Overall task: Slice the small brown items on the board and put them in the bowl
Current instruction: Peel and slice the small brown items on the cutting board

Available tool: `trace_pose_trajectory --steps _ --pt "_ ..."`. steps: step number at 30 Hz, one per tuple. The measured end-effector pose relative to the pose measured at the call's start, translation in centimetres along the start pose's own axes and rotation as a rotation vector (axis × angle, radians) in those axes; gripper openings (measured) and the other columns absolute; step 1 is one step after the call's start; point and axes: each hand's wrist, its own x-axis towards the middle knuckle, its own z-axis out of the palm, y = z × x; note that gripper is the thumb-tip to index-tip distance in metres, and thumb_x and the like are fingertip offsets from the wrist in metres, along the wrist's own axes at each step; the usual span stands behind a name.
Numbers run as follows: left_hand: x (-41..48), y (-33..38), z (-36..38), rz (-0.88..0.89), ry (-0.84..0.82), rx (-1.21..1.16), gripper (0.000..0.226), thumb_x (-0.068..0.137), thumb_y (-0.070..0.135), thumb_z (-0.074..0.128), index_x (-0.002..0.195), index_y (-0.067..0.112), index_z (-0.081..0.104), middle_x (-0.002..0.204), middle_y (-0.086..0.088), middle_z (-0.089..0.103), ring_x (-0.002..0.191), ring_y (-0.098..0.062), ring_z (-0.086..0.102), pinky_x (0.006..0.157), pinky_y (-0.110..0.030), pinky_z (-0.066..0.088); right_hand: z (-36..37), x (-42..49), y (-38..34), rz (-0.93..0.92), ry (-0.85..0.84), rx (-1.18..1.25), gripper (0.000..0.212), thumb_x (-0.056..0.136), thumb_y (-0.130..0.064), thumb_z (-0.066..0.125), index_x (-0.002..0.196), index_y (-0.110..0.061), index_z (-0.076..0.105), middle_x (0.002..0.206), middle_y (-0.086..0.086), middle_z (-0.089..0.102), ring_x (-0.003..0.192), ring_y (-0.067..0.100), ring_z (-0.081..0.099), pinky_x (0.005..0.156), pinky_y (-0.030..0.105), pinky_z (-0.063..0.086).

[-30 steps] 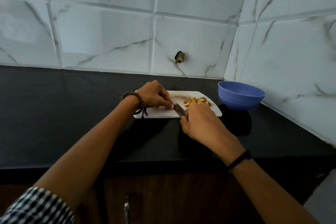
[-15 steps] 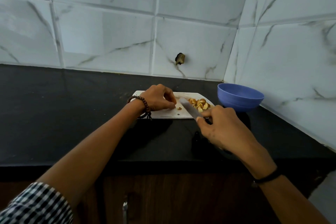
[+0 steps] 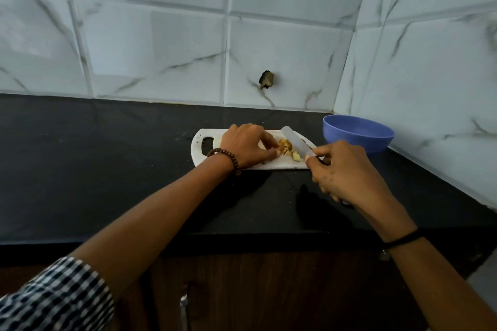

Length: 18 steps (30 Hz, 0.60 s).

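My left hand rests on the white cutting board, fingertips curled down against the small brown pieces heaped near the board's middle; whether they pinch a piece I cannot tell. My right hand has its grip closed round the knife, the pale blade slanting up over the pieces. The blue bowl stands on the black worktop just beside the board's right end. I can read no lettering anywhere.
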Motion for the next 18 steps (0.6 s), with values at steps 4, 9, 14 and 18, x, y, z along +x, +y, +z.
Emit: trace_pose_trajectory --steps 4,9,14,18 --pt "0.2 -0.2 0.2 -0.048 -0.022 -0.040 0.023 0.085 0.051 0.064 0.099 0.035 0.074 0.102 0.013 0.069 0.097 -0.011 0.060 0.088 -0.034 0.048 0.1 0.0 -0.1 -0.004 0.001 0.036 0.036 0.098 -0.031 0.057 0.133 -0.021 0.060 0.075 0.006 0.068 0.034 0.004 0.052 0.034 0.012 0.037" --pt "0.5 -0.4 0.0 0.002 -0.032 -0.018 0.023 0.087 0.046 0.062 0.102 0.033 0.073 0.103 0.012 0.067 0.095 -0.012 0.057 0.090 -0.036 0.043 0.5 0.2 -0.7 -0.037 0.009 0.027 0.035 0.098 -0.032 0.057 0.131 -0.020 0.061 0.075 0.003 0.067 0.034 0.000 0.053 0.034 0.009 0.035" --pt "0.5 -1.0 -0.1 0.057 -0.037 0.007 0.022 0.087 0.047 0.062 0.102 0.033 0.072 0.098 0.014 0.060 0.083 -0.005 0.043 0.082 -0.031 0.033 1.6 0.5 -1.1 -0.028 -0.036 -0.038 0.034 0.098 -0.030 0.057 0.131 -0.020 0.059 0.078 0.005 0.065 0.048 0.006 0.057 0.044 0.018 0.042" --pt "0.4 -1.1 0.1 0.067 -0.026 -0.003 0.021 0.086 0.045 0.064 0.101 0.034 0.073 0.096 0.014 0.063 0.079 -0.004 0.043 0.079 -0.030 0.036 1.8 0.9 -0.9 -0.032 -0.031 -0.113 0.034 0.097 -0.031 0.058 0.128 -0.019 0.060 0.087 0.007 0.064 0.067 0.013 0.062 0.060 0.027 0.051"
